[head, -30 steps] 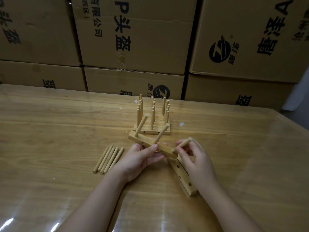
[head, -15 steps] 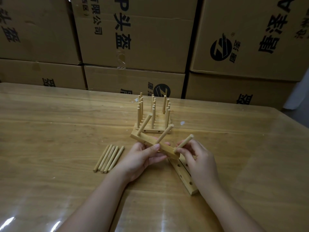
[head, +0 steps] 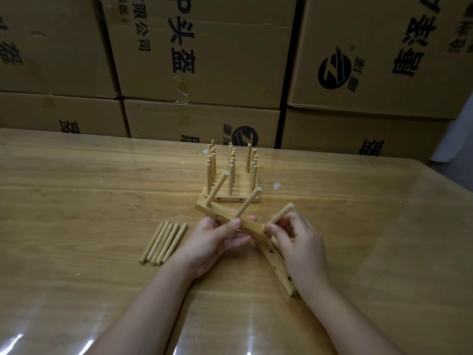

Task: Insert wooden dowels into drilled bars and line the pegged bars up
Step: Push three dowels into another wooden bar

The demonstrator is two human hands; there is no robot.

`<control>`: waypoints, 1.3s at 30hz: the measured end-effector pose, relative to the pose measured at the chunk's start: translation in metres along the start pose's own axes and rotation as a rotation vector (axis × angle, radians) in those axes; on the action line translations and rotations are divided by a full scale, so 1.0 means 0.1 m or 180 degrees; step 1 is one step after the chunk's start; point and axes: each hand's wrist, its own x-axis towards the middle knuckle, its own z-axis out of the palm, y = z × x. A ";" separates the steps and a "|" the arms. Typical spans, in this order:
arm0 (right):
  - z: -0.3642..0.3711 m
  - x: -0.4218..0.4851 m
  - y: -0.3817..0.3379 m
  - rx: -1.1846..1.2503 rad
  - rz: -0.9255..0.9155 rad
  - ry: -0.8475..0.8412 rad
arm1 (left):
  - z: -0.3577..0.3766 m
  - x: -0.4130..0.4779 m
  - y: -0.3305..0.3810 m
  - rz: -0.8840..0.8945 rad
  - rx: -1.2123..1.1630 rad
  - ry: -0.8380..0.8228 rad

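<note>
My left hand [head: 215,239] grips a drilled wooden bar [head: 212,210] and holds it tilted above the table; two dowels stick out of it. At the bar's right end my right hand [head: 297,242] pinches a third dowel [head: 280,213], whose lower tip sits at the bar. Behind them stand several pegged bars [head: 231,198] side by side with upright dowels. Another drilled bar [head: 276,262] with empty holes lies flat under my right hand. Several loose dowels [head: 163,243] lie in a row left of my left hand.
The wooden table [head: 76,201] has a glossy clear cover. Stacked cardboard boxes [head: 204,60] with black printing form a wall along the table's far edge. The table's right edge runs diagonally at the far right.
The third dowel in my right hand has tilted more upright and its tip has come to the bar's right end. My left hand keeps the bar in the same place.
</note>
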 end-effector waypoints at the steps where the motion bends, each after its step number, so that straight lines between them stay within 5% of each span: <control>1: 0.00 0.00 0.01 0.0002 -0.0007 -0.0008 | 0.00 0.00 0.00 0.0007 0.0017 0.0001; 24: -0.01 0.05 -0.06 0.0771 -0.0001 -0.0482 | 0.01 -0.04 0.06 -0.0065 0.0019 -0.0282; 39: 0.07 -0.02 -0.15 0.0778 -0.0206 0.0029 | 0.03 -0.07 0.08 0.0003 -0.0118 -0.0449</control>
